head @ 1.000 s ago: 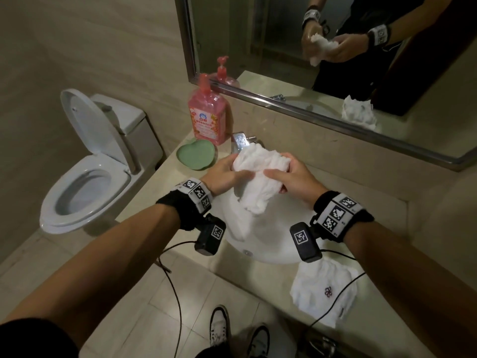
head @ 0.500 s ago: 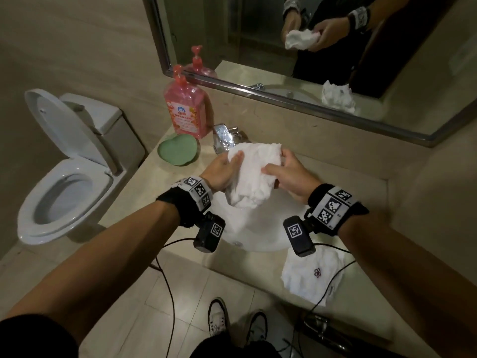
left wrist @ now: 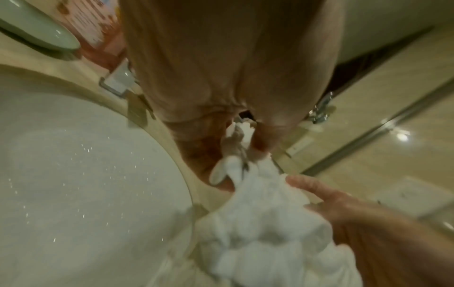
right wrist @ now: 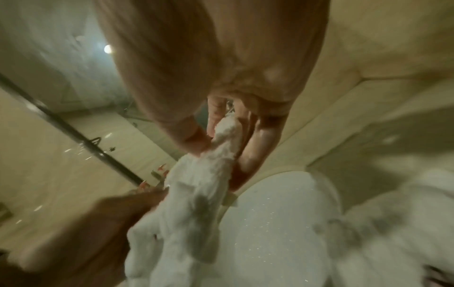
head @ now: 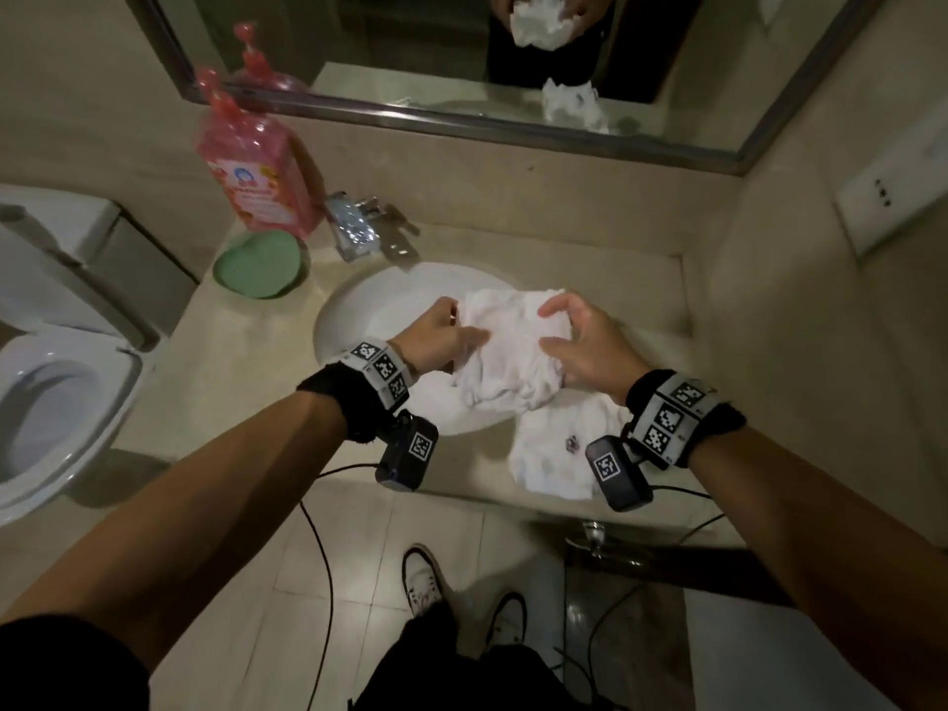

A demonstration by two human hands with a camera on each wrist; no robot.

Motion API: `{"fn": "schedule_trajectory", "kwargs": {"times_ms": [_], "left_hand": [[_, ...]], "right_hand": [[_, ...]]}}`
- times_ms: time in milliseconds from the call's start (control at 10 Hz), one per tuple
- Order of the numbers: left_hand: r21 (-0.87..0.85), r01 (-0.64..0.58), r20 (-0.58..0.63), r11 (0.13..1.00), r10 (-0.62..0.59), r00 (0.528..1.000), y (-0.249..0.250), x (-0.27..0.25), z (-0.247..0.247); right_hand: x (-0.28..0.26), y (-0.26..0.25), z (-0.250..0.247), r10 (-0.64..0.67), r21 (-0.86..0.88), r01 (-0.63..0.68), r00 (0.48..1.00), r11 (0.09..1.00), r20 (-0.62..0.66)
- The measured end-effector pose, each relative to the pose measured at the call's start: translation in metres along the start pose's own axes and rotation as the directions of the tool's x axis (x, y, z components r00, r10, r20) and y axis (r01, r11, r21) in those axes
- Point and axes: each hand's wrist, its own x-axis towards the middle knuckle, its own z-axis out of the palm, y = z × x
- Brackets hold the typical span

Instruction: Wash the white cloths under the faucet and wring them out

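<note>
Head view: we hold one cloth (head: pixel 508 346) above the sink (head: pixel 359 310), left hand (head: pixel 441 338) pinching its 9 o'clock edge, right hand (head: pixel 579 341) curled on its 3 o'clock edge. At 5 o'clock, a second cloth (head: pixel 549 454) lies on the counter (head: pixel 246 351); the faucet (head: pixel 359 223) sits at 11 o'clock.

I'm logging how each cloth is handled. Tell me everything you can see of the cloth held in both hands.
The held cloth is white, terry-like and crumpled, spread loosely above the white sink basin. The left hand pinches its left edge; the right hand grips its right side. Its lower edge overlaps the second cloth on the counter.
</note>
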Motion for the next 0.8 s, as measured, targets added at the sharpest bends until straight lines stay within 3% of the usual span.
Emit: {"fn": "schedule_trajectory", "kwargs": {"times_ms": [100, 200, 300, 500, 600, 700, 800], "left_hand": [[0.090, 0.030, -0.031, 0.995, -0.027, 0.999, -0.018, 0.002, 0.046], [0.244, -0.011, -0.002, 0.970, 0.012, 1.000, -0.039, 0.002, 0.094], [0.402, 0.051, -0.018, 0.914, -0.048, 0.999, -0.061, 0.005, 0.126], [0.558, 0.133, -0.083, 0.819, -0.105, 0.991, -0.111, 0.024, 0.146], [0.562, 0.168, -0.089, 0.810, -0.142, 0.986, -0.128, 0.027, 0.146], [0.584, 0.151, -0.049, 0.798, -0.151, 0.987, -0.110, 0.029, 0.131], [0.668, 0.129, -0.015, 0.733, -0.160, 0.987, -0.096, 0.019, 0.103]], "right_hand": [[-0.021, 0.038, -0.022, 0.127, 0.042, -0.129, 0.990, 0.991, 0.058], [-0.036, 0.081, -0.036, 0.197, -0.127, -0.186, 0.976, 0.974, 0.089], [-0.046, 0.122, -0.036, 0.218, -0.243, -0.197, 0.974, 0.950, 0.064], [-0.044, 0.175, -0.013, 0.196, -0.277, -0.178, 0.980, 0.944, 0.035], [-0.041, 0.189, -0.010, 0.180, -0.353, -0.133, 0.978, 0.926, 0.102], [-0.039, 0.167, -0.030, 0.190, -0.432, -0.128, 0.976, 0.893, 0.104], [-0.044, 0.119, -0.060, 0.012, -0.284, -0.047, 0.992, 0.958, -0.126]]}}
